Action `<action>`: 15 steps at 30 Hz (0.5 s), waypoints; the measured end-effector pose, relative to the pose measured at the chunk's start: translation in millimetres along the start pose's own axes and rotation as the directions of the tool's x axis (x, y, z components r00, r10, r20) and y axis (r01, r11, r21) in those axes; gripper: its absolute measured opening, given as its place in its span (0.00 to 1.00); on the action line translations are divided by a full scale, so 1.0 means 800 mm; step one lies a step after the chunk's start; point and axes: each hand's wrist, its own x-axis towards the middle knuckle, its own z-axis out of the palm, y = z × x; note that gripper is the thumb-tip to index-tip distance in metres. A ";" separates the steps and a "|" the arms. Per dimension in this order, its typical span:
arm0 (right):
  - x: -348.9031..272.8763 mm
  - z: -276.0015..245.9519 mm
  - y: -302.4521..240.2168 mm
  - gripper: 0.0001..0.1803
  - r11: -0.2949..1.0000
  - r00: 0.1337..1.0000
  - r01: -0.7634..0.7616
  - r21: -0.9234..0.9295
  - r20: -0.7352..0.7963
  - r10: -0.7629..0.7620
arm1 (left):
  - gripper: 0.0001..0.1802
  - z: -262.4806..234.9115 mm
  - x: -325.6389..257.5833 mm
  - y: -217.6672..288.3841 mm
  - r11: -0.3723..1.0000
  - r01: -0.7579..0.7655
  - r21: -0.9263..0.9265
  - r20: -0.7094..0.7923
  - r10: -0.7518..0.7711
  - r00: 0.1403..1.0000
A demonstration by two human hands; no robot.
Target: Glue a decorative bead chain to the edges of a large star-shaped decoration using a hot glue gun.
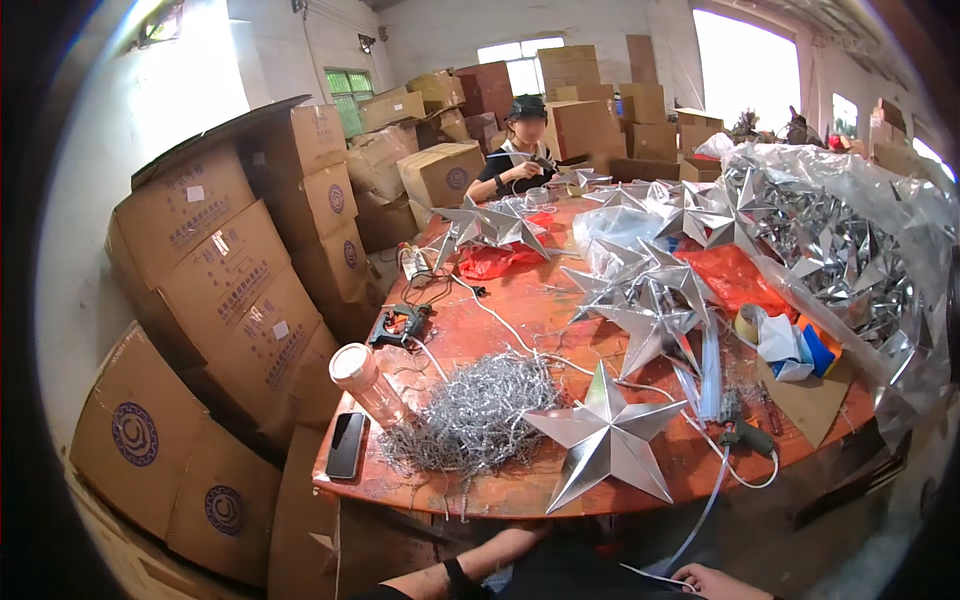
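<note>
While both hands sit low at the bottom edge, below the table [500, 500] rim, nothing on top is touched. Left hand [520, 545] w/ dark wristband rests just under the near edge; fingers hidden behind the rim, can't tell if curled or spread. Right hand [720, 582] lies at the frame's lower edge, fingers loosely curled, narrow, touching a thin white strip [650, 575] that runs toward a pale cord [705, 510] hanging off the table edge.

Nearest thing: a large silver foil star [608, 440], lying flat at the near edge, one tip reaching past the rim. Just left of it, a heap of silver shredded tinsel [470, 415], also up to the edge. Far-left corner: black phone [347, 445] & a clear jar [365, 382] on its side. Right of the star, a glue gun [738, 425] near the rim w/ cord looping over.

Mid-table is crowded: more silver stars [650, 300], red plastic [735, 275], second glue gun [400, 322]. Bare room only a strip btw tinsel & stars. Cardboard boxes [220, 280] stack tight along the left side; a big clear bag of stars [850, 250] blocks the right. Another person [520, 150] works at the far end.
</note>
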 end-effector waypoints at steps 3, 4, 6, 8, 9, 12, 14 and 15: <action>-0.010 0.004 -0.001 0.11 0.993 0.993 -0.084 -0.087 -0.088 0.077 | 0.26 -0.006 0.011 -0.015 0.829 0.446 -0.337 0.055 -0.455 0.889; -0.008 0.007 0.007 0.12 0.993 0.984 -0.114 -0.037 -0.144 0.108 | 0.27 0.000 0.002 -0.039 0.937 0.329 -0.118 0.112 -0.316 0.942; -0.001 0.010 0.024 0.13 0.984 0.955 -0.164 0.068 -0.238 0.175 | 0.27 -0.001 -0.012 -0.063 0.959 -0.016 0.285 0.299 -0.073 0.951; -0.003 0.012 0.038 0.18 0.960 0.916 -0.038 0.279 -0.373 0.145 | 0.27 0.005 -0.023 0.028 0.867 0.045 0.497 0.376 -0.262 0.889; 0.001 0.012 0.037 0.20 0.937 0.881 -0.041 0.348 -0.429 0.198 | 0.28 0.004 -0.029 0.047 0.889 0.057 0.455 0.418 -0.270 0.867; -0.003 0.009 0.010 0.27 0.887 0.785 0.053 0.460 -0.568 0.248 | 0.29 0.005 -0.026 0.047 0.935 0.087 0.343 0.401 -0.229 0.887; -0.003 0.010 0.013 0.28 0.884 0.688 0.147 0.444 -0.688 0.232 | 0.29 0.006 -0.024 0.027 0.944 0.091 0.317 0.368 -0.211 0.906; -0.011 0.004 0.026 0.28 0.867 0.689 0.095 0.490 -0.661 0.297 | 0.29 0.009 -0.020 0.008 0.943 0.083 0.323 0.375 -0.208 0.903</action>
